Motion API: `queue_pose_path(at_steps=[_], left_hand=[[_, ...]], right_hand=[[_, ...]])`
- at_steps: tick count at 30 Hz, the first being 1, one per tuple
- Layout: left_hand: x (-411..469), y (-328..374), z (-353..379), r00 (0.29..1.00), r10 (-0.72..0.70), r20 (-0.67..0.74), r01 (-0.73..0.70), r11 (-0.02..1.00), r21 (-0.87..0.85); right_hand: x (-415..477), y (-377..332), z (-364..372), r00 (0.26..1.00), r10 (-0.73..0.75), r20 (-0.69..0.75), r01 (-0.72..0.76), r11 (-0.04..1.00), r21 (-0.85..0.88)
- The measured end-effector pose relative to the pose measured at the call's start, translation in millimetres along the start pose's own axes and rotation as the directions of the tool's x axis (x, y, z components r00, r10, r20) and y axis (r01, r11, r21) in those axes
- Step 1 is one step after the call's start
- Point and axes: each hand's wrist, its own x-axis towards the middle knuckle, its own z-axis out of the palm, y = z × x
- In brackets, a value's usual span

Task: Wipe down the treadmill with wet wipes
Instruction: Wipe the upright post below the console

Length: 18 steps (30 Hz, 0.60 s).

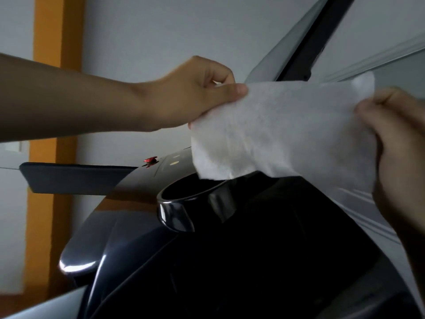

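We see the left hand (190, 97) and right hand (395, 143) pinching opposite ends of a wet wipe (282, 130), fingers clenched, stretching it flat above the treadmill console (253, 249), likely readying a wiping face.

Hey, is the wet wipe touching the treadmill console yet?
Cannot tell. In the head view the wet wipe overlaps the treadmill console along its lower edge; neither contact nor gap shows plainly.
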Motion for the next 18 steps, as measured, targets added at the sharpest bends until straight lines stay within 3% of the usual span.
queue_pose_path(at_steps=[4, 18], left_hand=[[-7.9, -11.1, -13.8, 1.000, -0.016, -0.004, 0.016, 1.000, -0.010], [-23.9, -17.2, -41.6, 0.997, -0.049, -0.053, 0.052, 0.998, 0.048]], right_hand=[[1.7, -21.1, 15.0, 1.000, -0.001, 0.014, 0.003, 0.991, -0.133], [5.8, -19.7, 50.9, 0.993, 0.022, 0.116, -0.012, 0.996, -0.087]])
